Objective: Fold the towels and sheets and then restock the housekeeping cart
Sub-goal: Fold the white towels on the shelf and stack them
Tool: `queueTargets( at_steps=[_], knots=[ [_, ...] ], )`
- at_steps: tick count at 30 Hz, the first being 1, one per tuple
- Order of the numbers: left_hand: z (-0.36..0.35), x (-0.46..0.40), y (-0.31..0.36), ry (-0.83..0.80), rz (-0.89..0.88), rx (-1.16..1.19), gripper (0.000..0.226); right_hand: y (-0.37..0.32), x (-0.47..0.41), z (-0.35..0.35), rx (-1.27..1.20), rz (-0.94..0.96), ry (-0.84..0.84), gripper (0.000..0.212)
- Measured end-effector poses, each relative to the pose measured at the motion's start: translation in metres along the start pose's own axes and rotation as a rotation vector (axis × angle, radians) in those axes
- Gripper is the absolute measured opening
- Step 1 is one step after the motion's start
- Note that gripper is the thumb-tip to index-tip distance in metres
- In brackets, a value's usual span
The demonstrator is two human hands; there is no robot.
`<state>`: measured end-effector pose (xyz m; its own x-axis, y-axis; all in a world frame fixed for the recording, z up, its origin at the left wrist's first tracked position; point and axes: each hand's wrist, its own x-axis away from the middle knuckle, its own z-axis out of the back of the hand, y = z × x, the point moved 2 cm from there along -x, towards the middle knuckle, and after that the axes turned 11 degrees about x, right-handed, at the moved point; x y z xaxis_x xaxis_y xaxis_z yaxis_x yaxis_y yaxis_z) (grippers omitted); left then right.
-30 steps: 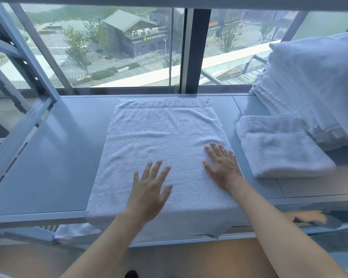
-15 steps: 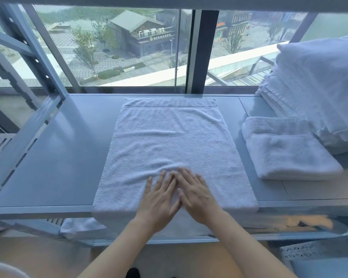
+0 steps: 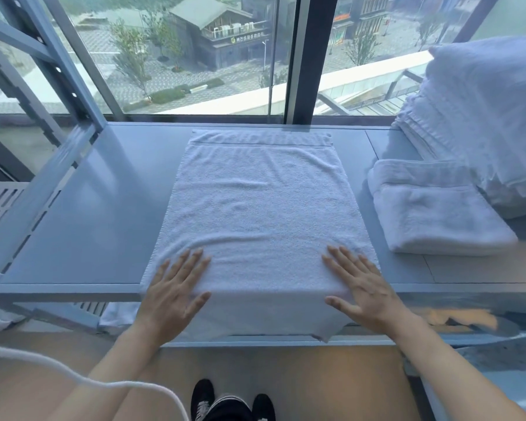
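We pressed our left hand (image 3: 172, 294) and right hand (image 3: 360, 288), fingers flat and spread, on the white towel's (image 3: 261, 208) near corners.

One head-worn wide-angle camera looks forward and down. It sits close above the tabletop (image 3: 82, 226), facing the window (image 3: 195, 56).

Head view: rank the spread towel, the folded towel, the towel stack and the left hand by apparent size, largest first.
1. Spread towel.
2. Towel stack, though the frame cuts it off, so its full size is unknown.
3. Folded towel.
4. Left hand, enlarged by nearness to the camera.
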<state>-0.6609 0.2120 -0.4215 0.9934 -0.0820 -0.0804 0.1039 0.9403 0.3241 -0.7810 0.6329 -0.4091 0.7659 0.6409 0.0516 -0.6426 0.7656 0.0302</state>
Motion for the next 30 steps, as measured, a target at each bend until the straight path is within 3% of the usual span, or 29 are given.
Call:
queueTargets(
  at_steps=[7, 13, 22, 26, 30],
  knots=[
    [-0.001, 0.005, 0.002, 0.038, -0.036, -0.034, 0.071, -0.002, 0.002, -0.013, 0.122, 0.005, 0.037, 0.078],
    [-0.004, 0.012, 0.012, 0.225, -0.137, -0.051, 0.054, -0.012, 0.01, -0.015, 0.13, -0.005, 0.197, 0.069],
    [0.034, 0.044, 0.008, 0.325, -0.232, -0.087, 0.032, -0.04, 0.044, 0.022, 0.081, -0.037, 0.417, 0.032],
    [0.058, 0.089, 0.002, 0.349, -0.177, 0.058, 0.019, -0.069, 0.065, 0.044, 0.074, -0.157, 0.366, 0.033],
    [0.082, 0.144, -0.002, 0.393, -0.12, 0.11, 0.021, -0.103, 0.089, 0.058, 0.014, -0.18, 0.378, 0.051]
  ],
)
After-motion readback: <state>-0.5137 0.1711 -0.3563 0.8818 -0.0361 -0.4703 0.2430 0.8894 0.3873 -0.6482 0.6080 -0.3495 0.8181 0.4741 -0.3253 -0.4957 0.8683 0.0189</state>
